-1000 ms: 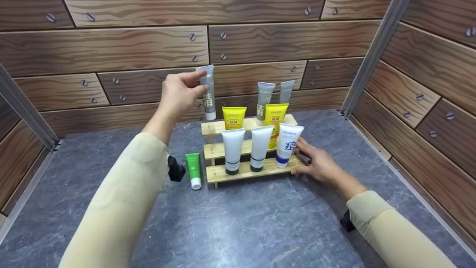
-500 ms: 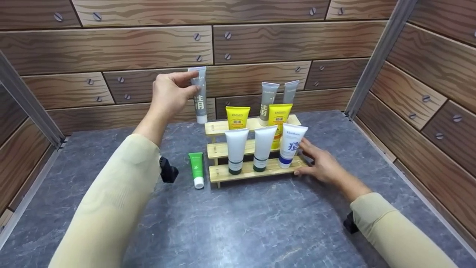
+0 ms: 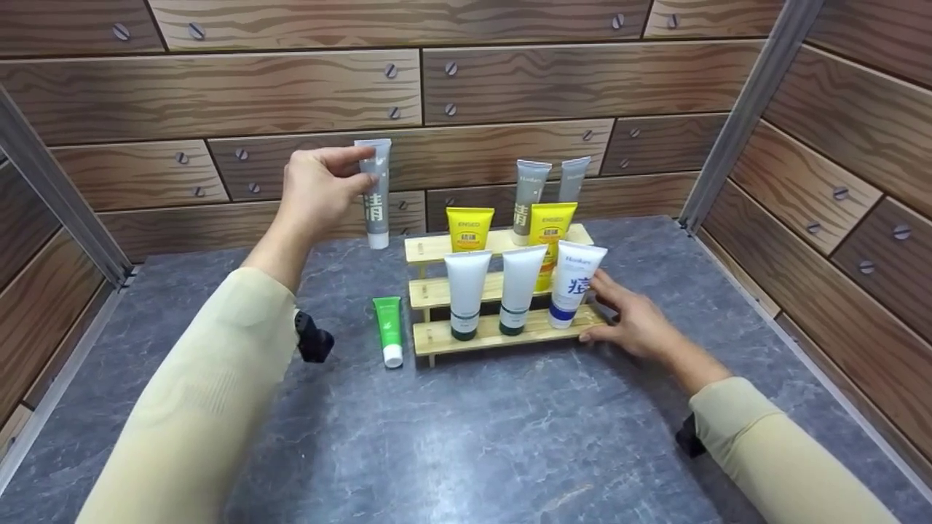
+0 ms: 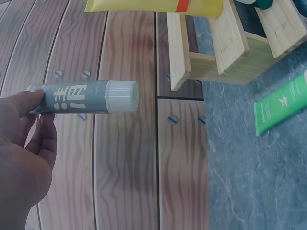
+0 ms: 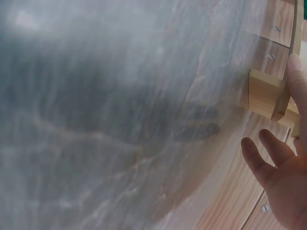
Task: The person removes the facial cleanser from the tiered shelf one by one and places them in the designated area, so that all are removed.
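Observation:
My left hand (image 3: 320, 191) pinches a grey squeeze tube (image 3: 377, 195) near its flat top end, white cap down, in the air left of a three-tier wooden display stand (image 3: 426, 340). The left wrist view shows the thumb and fingers on the tube (image 4: 76, 98). My right hand (image 3: 632, 320) holds the right end of the stand's lowest shelf, thumb at the front edge; in the right wrist view two fingers (image 5: 256, 160) reach out free below the stand (image 5: 265, 93). Two white tubes (image 3: 466, 291) and a blue-and-white tube (image 3: 575, 280) stand on the lowest shelf.
Two yellow tubes (image 3: 470, 227) stand behind on the middle shelf. Two grey tubes (image 3: 531, 196) are on the top shelf at the right. A green tube (image 3: 389, 327) lies on the dark marbled table (image 3: 466, 437), left of the stand. Wood-patterned walls (image 3: 306, 87) enclose the table.
My left hand has moved left and slightly down with the grey tube, away from the stand's top shelf. The right hand stays at the stand's end. The head view has shifted slightly.

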A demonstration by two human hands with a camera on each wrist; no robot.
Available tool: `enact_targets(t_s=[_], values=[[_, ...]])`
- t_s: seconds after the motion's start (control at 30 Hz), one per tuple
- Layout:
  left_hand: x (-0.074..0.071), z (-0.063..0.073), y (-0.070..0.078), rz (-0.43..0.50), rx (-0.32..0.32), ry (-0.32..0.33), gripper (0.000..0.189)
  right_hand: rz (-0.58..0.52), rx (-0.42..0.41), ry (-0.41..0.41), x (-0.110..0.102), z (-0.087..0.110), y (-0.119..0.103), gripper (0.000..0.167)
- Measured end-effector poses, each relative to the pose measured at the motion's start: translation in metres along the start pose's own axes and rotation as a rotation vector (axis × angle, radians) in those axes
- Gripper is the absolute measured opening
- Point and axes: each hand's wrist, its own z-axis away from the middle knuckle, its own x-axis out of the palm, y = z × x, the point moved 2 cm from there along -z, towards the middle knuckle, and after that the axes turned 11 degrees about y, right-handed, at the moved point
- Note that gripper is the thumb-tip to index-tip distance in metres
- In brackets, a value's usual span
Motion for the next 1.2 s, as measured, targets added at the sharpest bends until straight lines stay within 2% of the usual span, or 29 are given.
enact_targets(t_s=[0.43, 0.6, 0.73, 0.87, 1.2], values=[[-0.017, 0.006, -0.016, 0.008, -0.029, 0.011, 0.037, -0.014, 0.021, -0.009, -0.002, -0.001, -0.001, 0.108], [-0.022, 0.009, -0.025, 0.007, -0.03, 0.018, 0.037, -0.02, -0.023, 0.015, -0.002, 0.0, -0.001, 0.106], [-0.026, 0.012, -0.034, 0.022, -0.062, 0.022, 0.037, -0.02, -0.047, 0.026, -0.001, 0.0, -0.002, 0.106], [-0.031, 0.014, -0.041, 0.043, -0.087, 0.022, 0.038, -0.006, -0.037, 0.019, 0.0, -0.001, -0.001, 0.106], [-0.04, 0.019, -0.057, 0.056, -0.101, 0.04, 0.037, -0.005, -0.014, -0.004, 0.0, -0.001, 0.0, 0.106]])
